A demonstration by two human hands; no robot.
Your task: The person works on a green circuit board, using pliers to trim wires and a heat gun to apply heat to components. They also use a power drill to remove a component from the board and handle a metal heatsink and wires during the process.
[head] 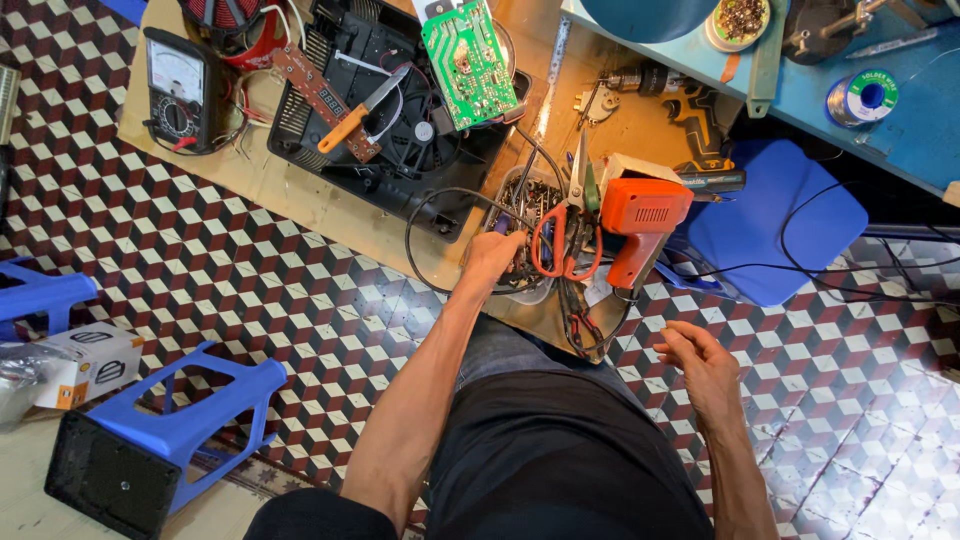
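Note:
My left hand (492,255) reaches into a clear plastic tray (536,291) full of tools and small metal parts at the near edge of a low wooden board (260,180); its fingers are curled among the contents, and what they grip is hidden. Orange-handled scissors (562,245) lie in the tray just right of that hand, beside an orange soldering gun (640,225). My right hand (702,362) hovers above the tiled floor to the right of my knee, fingers loosely apart, holding nothing.
An opened black appliance shell (400,150) with a green circuit board (468,62), a brown display board (325,100) and an orange-handled knife (362,108) sits on the board. An analogue multimeter (178,90) is at left. Blue stools (190,420), a blue seat (770,225), a cordless drill (680,100) and a solder spool (864,96) surround.

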